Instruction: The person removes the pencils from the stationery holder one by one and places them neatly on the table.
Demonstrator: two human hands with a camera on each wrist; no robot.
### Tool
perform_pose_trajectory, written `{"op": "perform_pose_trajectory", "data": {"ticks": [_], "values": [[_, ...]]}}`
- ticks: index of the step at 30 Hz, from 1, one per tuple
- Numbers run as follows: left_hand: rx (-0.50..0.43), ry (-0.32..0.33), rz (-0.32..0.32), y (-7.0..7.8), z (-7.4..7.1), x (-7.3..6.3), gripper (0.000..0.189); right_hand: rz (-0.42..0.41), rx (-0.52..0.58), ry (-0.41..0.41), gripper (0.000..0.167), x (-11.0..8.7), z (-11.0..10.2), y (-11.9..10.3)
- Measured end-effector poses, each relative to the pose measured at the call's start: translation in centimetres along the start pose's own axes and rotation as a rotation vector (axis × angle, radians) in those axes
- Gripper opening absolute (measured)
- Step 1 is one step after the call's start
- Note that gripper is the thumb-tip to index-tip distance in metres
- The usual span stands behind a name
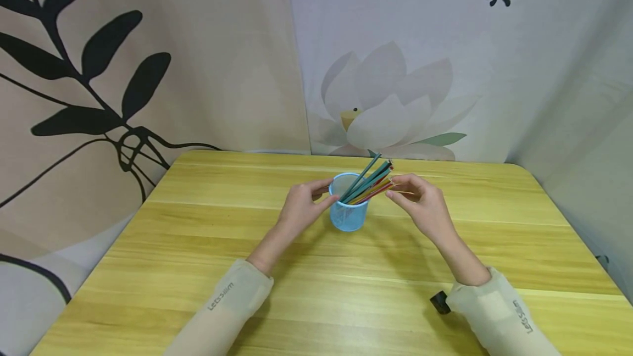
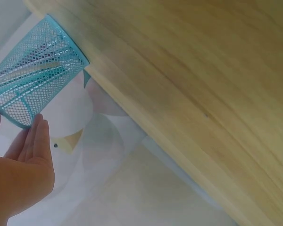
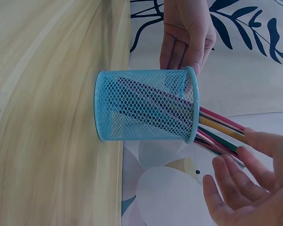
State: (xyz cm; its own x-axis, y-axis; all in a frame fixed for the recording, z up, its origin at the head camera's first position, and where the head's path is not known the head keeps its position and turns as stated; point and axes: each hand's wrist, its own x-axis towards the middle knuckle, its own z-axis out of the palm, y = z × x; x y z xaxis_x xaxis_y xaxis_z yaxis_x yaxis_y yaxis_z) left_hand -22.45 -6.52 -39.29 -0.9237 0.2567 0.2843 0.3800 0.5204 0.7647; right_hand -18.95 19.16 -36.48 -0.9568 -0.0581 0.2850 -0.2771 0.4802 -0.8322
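Observation:
A light blue mesh pencil cup [image 1: 348, 216] stands upright on the wooden table. Several pencils [image 1: 366, 183], green, yellow and red, lean out of it to the right. My left hand [image 1: 303, 205] holds the cup's rim from the left, thumb in front and fingers farther round. In the left wrist view its fingertips [image 2: 38, 120] touch the rim. My right hand [image 1: 422, 202] is at the pencils' upper ends, with thumb and fingers around some of them. The right wrist view shows the thumb [image 3: 262, 141] against the ends, and the other fingers loosely spread.
The wooden table [image 1: 198, 257] reaches back to a printed fabric backdrop [image 1: 237, 59] with dark leaves and a pale lotus. A small black object [image 1: 439, 302] sits beside the right sleeve cuff.

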Motion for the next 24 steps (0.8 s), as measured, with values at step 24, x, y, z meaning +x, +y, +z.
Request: {"op": "perform_pose_trajectory", "data": {"ticks": [24], "values": [[-0.035, -0.007, -0.024, 0.08, 0.09, -0.02, 0.046, 0.023, 0.066, 0.031, 0.023, 0.13, 0.32, -0.16]]}}
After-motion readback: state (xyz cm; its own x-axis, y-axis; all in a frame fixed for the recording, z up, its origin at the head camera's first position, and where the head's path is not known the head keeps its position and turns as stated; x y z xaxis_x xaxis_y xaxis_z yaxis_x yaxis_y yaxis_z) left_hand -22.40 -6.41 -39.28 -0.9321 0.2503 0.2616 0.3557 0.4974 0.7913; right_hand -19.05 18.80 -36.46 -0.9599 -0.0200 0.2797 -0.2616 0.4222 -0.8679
